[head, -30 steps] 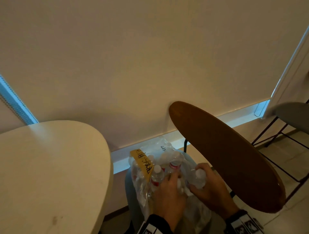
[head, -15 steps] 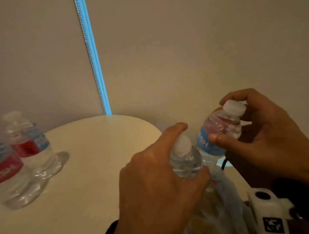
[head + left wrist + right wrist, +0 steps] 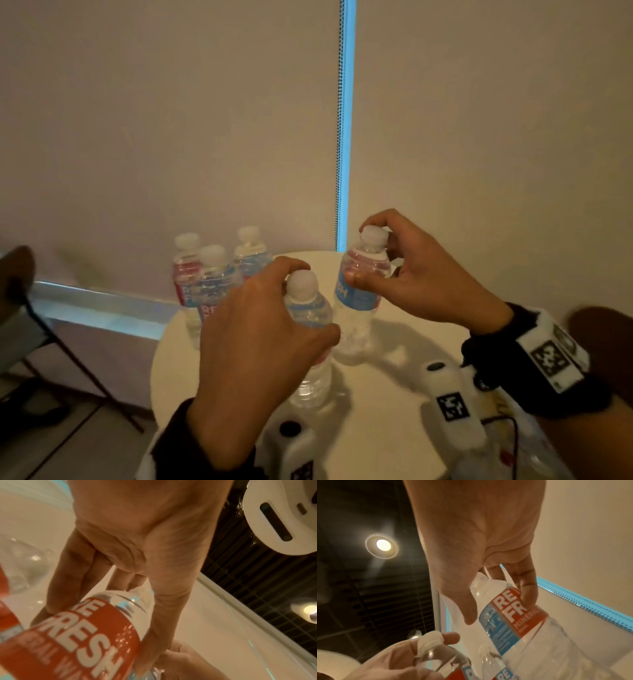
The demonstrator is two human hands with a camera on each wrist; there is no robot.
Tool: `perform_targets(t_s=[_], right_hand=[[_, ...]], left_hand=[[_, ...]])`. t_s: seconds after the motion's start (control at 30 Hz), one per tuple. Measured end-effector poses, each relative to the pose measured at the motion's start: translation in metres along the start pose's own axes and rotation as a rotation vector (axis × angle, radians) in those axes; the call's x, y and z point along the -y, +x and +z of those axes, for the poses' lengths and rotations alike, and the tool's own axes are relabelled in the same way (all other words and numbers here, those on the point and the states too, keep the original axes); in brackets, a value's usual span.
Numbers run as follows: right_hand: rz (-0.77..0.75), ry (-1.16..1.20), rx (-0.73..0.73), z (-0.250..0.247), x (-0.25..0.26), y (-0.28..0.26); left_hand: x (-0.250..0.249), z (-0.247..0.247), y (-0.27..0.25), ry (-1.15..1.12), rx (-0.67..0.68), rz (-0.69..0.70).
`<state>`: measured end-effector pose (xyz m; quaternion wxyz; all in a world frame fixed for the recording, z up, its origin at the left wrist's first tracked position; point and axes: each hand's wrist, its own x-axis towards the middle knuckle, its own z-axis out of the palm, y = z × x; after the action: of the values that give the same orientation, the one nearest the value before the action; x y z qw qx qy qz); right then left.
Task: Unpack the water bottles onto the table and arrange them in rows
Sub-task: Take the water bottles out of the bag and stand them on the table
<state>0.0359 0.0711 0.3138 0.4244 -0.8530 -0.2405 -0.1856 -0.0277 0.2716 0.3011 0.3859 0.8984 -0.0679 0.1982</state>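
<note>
My left hand [image 3: 260, 329] grips a clear water bottle [image 3: 308, 342] by its shoulder, and the bottle stands upright on the round cream table [image 3: 376, 428]. In the left wrist view my fingers [image 3: 161, 615] wrap the same bottle [image 3: 82, 635] above its red label. My right hand [image 3: 414, 274] holds a second bottle [image 3: 359, 301] near the neck, just beyond and right of the first; its base is at the tabletop. The right wrist view shows that bottle [image 3: 513, 615] pinched between thumb and fingers. Three more bottles [image 3: 212, 277] stand clustered at the table's far left.
A pale roller blind [image 3: 171, 120] hangs behind the table, with a blue strip of light [image 3: 345, 137] between its panels. A chair with dark metal legs [image 3: 51, 342] is at the left. Another chair's brown back [image 3: 603, 342] shows at the right edge.
Both hands lifted a bottle each out of the plastic pack on the chair, swung left to the table, and lowered them onto the tabletop near the three standing bottles.
</note>
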Motion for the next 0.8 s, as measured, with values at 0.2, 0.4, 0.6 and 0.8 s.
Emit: perform_targets(t_s=[0.2, 0.4, 0.6, 0.8], right_hand=[[-0.027, -0.082, 0.094, 0.034, 0.003, 0.035], [-0.025, -0.117, 0.149, 0.052, 0.002, 0.045], [-0.046, -0.12, 0.193, 0.057, 0.004, 0.044], [-0.048, -0.124, 0.171, 0.063, 0.003, 0.039]], left_hand=[[0.016, -0.011, 0.011, 0.106, -0.048, -0.037], [0.023, -0.019, 0.016, 0.204, -0.024, -0.028], [0.019, -0.024, 0.016, 0.469, 0.032, 0.011], [0.022, -0.023, 0.012, 0.397, 0.055, 0.017]])
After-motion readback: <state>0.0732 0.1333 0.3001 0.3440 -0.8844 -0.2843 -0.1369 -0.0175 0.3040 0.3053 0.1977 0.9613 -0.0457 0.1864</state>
